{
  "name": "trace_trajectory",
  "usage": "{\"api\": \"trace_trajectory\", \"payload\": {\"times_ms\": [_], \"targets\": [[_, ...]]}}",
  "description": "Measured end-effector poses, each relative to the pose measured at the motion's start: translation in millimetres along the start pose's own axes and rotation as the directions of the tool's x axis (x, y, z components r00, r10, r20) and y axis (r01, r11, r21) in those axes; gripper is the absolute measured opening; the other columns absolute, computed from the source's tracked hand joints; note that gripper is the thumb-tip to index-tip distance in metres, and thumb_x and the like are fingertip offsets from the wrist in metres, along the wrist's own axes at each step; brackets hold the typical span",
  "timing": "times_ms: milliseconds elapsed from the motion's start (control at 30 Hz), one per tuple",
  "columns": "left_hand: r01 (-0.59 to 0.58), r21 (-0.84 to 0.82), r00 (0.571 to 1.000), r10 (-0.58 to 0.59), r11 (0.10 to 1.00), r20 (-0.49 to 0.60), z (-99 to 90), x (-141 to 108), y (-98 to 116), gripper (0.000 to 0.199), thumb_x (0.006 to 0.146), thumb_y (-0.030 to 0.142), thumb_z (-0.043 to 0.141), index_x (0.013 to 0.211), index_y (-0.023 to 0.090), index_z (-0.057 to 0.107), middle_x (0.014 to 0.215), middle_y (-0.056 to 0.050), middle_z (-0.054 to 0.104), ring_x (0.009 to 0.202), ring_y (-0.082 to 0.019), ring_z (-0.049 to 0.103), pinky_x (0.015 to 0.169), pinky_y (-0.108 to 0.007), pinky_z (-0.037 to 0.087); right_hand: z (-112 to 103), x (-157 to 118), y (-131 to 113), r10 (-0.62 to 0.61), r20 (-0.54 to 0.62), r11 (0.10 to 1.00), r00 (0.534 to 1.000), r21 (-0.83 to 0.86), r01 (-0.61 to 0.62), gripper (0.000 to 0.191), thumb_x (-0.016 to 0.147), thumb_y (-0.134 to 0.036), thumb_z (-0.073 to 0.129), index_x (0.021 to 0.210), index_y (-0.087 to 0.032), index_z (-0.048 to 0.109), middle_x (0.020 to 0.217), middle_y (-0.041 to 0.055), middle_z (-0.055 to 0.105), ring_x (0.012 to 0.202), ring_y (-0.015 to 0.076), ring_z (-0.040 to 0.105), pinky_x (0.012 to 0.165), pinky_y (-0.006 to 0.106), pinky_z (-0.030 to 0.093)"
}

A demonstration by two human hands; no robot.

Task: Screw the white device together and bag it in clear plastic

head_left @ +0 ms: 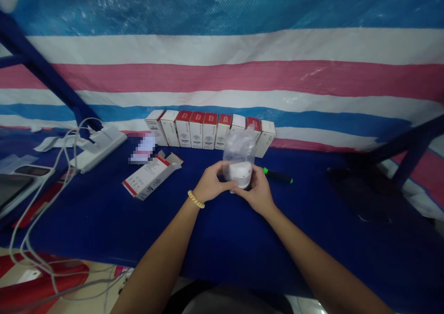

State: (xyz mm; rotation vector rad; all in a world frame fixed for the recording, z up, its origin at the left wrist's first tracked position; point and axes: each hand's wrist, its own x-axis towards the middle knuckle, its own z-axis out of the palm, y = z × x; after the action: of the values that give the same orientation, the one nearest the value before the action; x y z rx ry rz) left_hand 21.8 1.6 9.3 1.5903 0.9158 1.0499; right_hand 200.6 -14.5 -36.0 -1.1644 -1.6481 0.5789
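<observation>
Between my two hands is a round white device [240, 174] inside a clear plastic bag [239, 146], held just above the blue table. My left hand [212, 183] grips its left side, with the thumb across the front. On the other side my right hand [257, 191] wraps round it, thumb meeting the left one near the base. The bag's loose upper part stands up in front of the row of boxes. An opened white and red box [150, 177] lies to the left of my left hand, its end flaps out toward the right.
Several white and red boxes [196, 129] stand in a row along the striped sheet. A black and green screwdriver-like tool [278, 176] lies right of my hands. At left are a white power strip [100, 148], cables [26, 240] and a blurred-out item [143, 148].
</observation>
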Motion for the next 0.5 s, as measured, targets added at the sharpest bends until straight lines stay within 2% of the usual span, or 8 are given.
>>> {"api": "trace_trajectory", "payload": {"times_ms": [100, 200, 300, 433, 500], "targets": [[-0.041, -0.028, 0.998, 0.040, 0.999, -0.050, 4.4, -2.1, 4.5, 0.050, 0.066, 0.029, 0.081, 0.109, 0.015, 0.060, 0.101, -0.008, 0.068, 0.093, -0.021, 0.064, 0.083, -0.034, 0.049, -2.5, 1.3, -5.4, -0.011, -0.011, 0.999, 1.000, -0.052, 0.010, 0.082, 0.055, -0.053, 0.082, 0.122, -0.022, 0.046, 0.114, 0.0119, 0.056, 0.107, 0.0296, 0.057, 0.090, 0.050, 0.049], [-0.050, 0.101, 0.995, 0.059, 0.994, -0.086, 8.9, -3.9, 9.3, 0.048, 0.066, 0.032, 0.081, 0.106, 0.016, 0.062, 0.098, -0.006, 0.069, 0.090, -0.020, 0.064, 0.081, -0.033, 0.049, -4.5, 2.1, -11.5, -0.020, -0.003, 0.993, 1.000, -0.118, 0.020, 0.082, 0.052, -0.057, 0.082, 0.118, -0.021, 0.047, 0.113, 0.0120, 0.056, 0.105, 0.0306, 0.057, 0.088, 0.050, 0.049], [-0.071, 0.235, 0.997, 0.074, 0.969, -0.007, 6.3, -4.3, 11.3, 0.048, 0.066, 0.035, 0.081, 0.108, 0.018, 0.065, 0.099, -0.005, 0.071, 0.091, -0.022, 0.065, 0.082, -0.033, 0.049, -9.0, 2.3, -11.8, -0.013, 0.017, 0.992, 1.000, -0.129, 0.015, 0.090, 0.050, -0.059, 0.082, 0.122, -0.020, 0.045, 0.113, 0.0130, 0.057, 0.105, 0.0319, 0.058, 0.089, 0.051, 0.049], [-0.116, 0.310, 0.986, 0.072, 0.944, 0.150, -3.3, -2.3, 5.7, 0.047, 0.068, 0.033, 0.080, 0.111, 0.018, 0.066, 0.107, -0.006, 0.071, 0.098, -0.024, 0.065, 0.089, -0.036, 0.048, -18.7, 2.9, -5.5, -0.060, 0.135, 0.997, 0.989, 0.046, 0.055, 0.110, 0.043, -0.062, 0.083, 0.135, -0.020, 0.037, 0.128, 0.0161, 0.053, 0.118, 0.0341, 0.054, 0.100, 0.051, 0.044], [-0.141, 0.351, 0.976, 0.071, 0.926, 0.205, -7.2, -1.0, 1.5, 0.044, 0.069, 0.031, 0.080, 0.109, 0.018, 0.067, 0.110, -0.007, 0.070, 0.100, -0.024, 0.064, 0.092, -0.037, 0.047, -21.7, 3.6, -4.2, -0.072, 0.168, 0.991, 0.983, 0.123, 0.051, 0.098, 0.051, -0.060, 0.081, 0.132, -0.021, 0.042, 0.127, 0.0144, 0.057, 0.117, 0.0324, 0.055, 0.100, 0.050, 0.044]]}}
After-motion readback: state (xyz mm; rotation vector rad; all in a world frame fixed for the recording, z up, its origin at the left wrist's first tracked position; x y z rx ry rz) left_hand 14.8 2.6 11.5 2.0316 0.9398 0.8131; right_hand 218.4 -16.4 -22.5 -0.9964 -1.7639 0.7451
